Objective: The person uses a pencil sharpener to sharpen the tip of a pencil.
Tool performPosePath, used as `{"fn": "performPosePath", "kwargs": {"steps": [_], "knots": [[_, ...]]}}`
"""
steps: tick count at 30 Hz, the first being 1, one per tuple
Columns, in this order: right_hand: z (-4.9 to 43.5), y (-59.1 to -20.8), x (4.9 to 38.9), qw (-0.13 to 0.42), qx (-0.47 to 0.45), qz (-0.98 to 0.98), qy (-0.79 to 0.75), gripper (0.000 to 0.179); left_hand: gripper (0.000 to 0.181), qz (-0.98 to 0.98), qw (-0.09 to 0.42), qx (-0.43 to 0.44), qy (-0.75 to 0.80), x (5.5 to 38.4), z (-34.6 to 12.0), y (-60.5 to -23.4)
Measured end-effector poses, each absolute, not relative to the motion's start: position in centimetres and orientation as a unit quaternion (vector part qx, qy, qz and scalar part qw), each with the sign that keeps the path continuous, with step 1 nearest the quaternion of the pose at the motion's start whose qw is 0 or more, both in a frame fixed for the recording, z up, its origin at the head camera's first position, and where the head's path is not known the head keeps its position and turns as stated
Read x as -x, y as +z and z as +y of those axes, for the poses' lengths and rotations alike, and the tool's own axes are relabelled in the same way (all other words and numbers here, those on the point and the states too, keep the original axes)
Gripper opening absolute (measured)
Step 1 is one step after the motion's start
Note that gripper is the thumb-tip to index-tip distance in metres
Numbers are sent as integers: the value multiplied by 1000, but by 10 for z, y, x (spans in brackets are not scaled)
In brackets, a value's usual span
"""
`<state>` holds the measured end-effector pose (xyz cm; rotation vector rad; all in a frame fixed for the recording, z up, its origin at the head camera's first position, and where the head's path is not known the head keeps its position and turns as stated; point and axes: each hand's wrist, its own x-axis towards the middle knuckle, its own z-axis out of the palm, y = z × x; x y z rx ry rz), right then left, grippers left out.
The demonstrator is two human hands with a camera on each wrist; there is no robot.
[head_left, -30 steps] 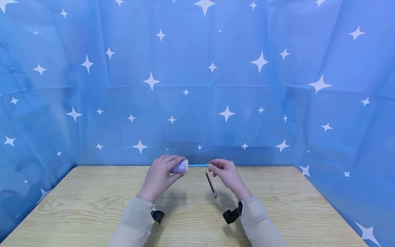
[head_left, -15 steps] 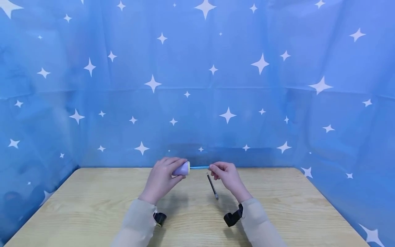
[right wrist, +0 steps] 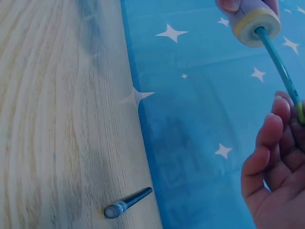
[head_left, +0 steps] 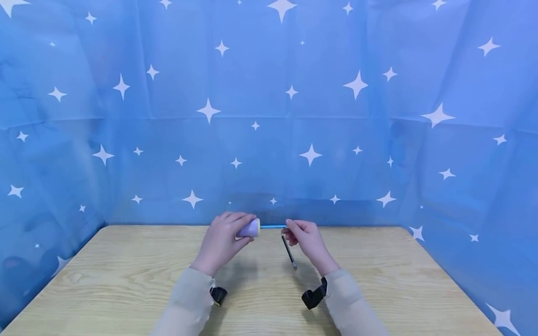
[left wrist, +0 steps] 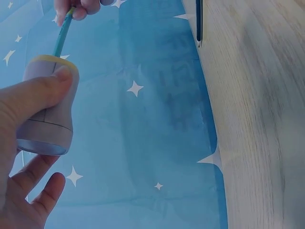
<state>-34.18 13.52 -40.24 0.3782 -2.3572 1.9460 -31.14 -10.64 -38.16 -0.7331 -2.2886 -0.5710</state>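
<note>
My left hand (head_left: 220,240) grips a lavender pencil sharpener (head_left: 249,228), shaped like a small waisted cylinder with a pale yellow rim. It is held sideways, its hole facing right. A light blue pencil (head_left: 272,227) goes into that hole, as the right wrist view shows with the sharpener (right wrist: 255,24) at the top. The pencil's point is hidden inside. The fingers of my right hand (head_left: 310,240) pinch the far end of the pencil (right wrist: 281,64), where a yellow-green part shows. Both hands are raised over the back of the table.
A dark pencil (head_left: 288,252) with a grey end lies on the wooden table (head_left: 126,280), just below the right hand. Behind the table's back edge hangs a blue curtain (head_left: 269,93) with white stars, which also runs along both sides.
The right thumb and fingers have shifted around the pencil's end, the thumb now higher. The sharpener and left hand have moved slightly right in view. The dark pencil stays put on the table.
</note>
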Motion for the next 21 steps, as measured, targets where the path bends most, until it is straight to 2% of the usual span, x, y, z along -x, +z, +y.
{"fn": "performPosePath", "kwargs": {"steps": [5,13,21], "knots": [[133,-402,343,18,-120,-769,628,35,51,-876,328,276,-220,312,-107,-383],[137,-398,343,41,-122,-787,604,27,50,-890,301,272,-209,315,-107,-386],[144,-395,342,34,-129,-789,600,25,48,-885,317,257,-225,312,-113,-383]]}}
